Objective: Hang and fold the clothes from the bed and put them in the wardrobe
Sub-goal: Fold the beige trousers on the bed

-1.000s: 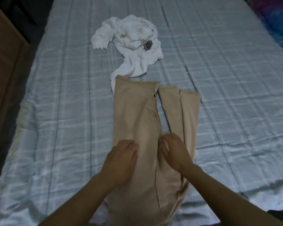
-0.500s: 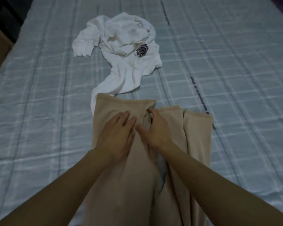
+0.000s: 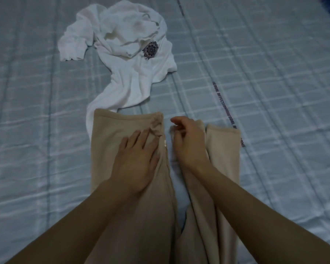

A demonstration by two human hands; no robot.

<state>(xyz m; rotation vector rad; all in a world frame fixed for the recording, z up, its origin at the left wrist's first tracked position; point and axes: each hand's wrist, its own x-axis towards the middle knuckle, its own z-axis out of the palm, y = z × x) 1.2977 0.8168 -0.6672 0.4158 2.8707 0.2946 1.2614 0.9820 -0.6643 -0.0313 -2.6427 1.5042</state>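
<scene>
The beige garment (image 3: 111, 141) is laid flat on the bed (image 3: 274, 111), touched at its far corner by a crumpled white top (image 3: 137, 73), and is pressed by the flat, straight-fingered left hand (image 3: 135, 161), while the right hand (image 3: 191, 143) is curled over its narrower strip, whether gripping it cannot be told.

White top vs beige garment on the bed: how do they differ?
The white top is crumpled in a heap; the beige garment is spread flat. The white top carries a dark floral patch; the beige garment is plain. The left hand rests flat on the beige garment and the right hand curls over it; no hand touches the white top. Both lie on the checked bedspread, the beige garment's far edge overlapping the white top's tail.
</scene>
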